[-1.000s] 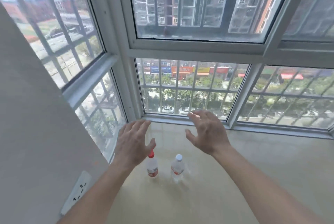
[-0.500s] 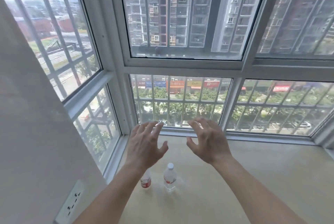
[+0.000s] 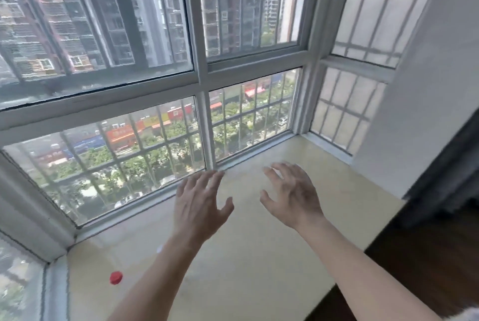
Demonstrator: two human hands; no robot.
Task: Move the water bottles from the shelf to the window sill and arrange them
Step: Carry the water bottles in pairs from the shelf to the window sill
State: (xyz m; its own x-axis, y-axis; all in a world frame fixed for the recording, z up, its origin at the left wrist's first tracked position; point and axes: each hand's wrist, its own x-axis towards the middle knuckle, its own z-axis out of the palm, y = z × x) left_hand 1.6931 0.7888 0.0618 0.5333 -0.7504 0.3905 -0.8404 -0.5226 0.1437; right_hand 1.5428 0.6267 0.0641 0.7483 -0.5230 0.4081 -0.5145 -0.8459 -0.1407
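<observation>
Red-capped water bottle [image 3: 115, 277] sits on the sill [image 3: 259, 268]; left hand [image 3: 199, 206] and right hand [image 3: 293, 198] hover spread, empty.

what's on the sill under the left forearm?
A white cap pokes out at the edge of the left forearm; its bottle is covered or too faint to see. The red cap sits clear.

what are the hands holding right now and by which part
Nothing is held. Left hand and right hand are both open, fingers spread, above the sill; the red cap sits apart from them.
</observation>
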